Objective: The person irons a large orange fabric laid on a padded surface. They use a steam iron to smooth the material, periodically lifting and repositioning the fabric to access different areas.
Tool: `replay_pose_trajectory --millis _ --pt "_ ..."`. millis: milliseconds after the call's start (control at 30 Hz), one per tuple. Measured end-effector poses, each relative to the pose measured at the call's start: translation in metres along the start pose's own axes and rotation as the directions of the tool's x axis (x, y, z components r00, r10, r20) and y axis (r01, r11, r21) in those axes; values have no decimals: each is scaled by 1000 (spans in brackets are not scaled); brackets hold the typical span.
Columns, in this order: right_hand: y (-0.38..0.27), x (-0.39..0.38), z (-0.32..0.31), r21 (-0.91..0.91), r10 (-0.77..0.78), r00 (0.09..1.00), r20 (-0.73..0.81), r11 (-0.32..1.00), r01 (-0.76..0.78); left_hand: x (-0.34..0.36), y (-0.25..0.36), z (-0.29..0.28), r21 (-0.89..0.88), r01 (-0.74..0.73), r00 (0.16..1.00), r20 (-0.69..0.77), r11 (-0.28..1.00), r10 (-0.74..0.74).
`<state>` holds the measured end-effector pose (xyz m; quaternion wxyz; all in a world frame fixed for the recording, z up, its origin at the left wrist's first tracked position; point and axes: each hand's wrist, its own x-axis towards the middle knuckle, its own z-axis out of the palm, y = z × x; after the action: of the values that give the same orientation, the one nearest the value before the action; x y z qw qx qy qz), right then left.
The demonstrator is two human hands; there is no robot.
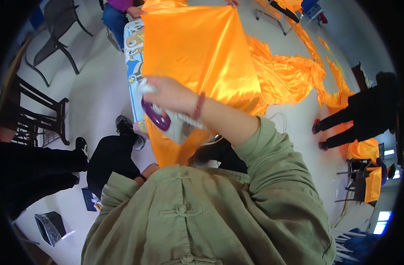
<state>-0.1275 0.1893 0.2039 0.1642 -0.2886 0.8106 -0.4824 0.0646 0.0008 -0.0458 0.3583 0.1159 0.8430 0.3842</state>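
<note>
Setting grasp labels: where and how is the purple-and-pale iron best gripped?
Likely by the pale upper part of the iron, coming from the person's right: the right hand wraps it there, leaving the rounded purple body uncovered. Fingers and motion blur hide the grip's exact outline.

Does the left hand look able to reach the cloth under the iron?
Likely yes: the left hand is close to the cloth, with nothing visible between, though the shirt partly hides that hand.

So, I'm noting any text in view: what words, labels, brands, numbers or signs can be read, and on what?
None can be read.
Iron: too blurred to show any lettering.
Cartoon-print ironing board: no readable words.
Orange cloth: no writing shows.
</note>
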Motion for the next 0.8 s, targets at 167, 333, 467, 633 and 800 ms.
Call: replay_pose_trajectory --millis 167,333,467,633,800 --pt "-17 -109 -9 529 170 985 31 833 -160 -6 7 2 -2 13 1000 -23 1000 -14" --pt "-30 -190 -60 626 198 913 -355 776 75 -19 16 5 -115 19 997 -70 993 -27" --pt "-35 -219 -94 302 74 623 -778 915 268 -31 38 -5 -300 -12 992 -126 954 -28" --pt "-28 -247 -115 142 50 345 -937 958 248 -50 78 -29 -528 -132 982 -183 839 40" --pt "-13 -269 -119 197 149 221 -964 956 216 -48 128 -69 -714 -516 827 -560 472 57"
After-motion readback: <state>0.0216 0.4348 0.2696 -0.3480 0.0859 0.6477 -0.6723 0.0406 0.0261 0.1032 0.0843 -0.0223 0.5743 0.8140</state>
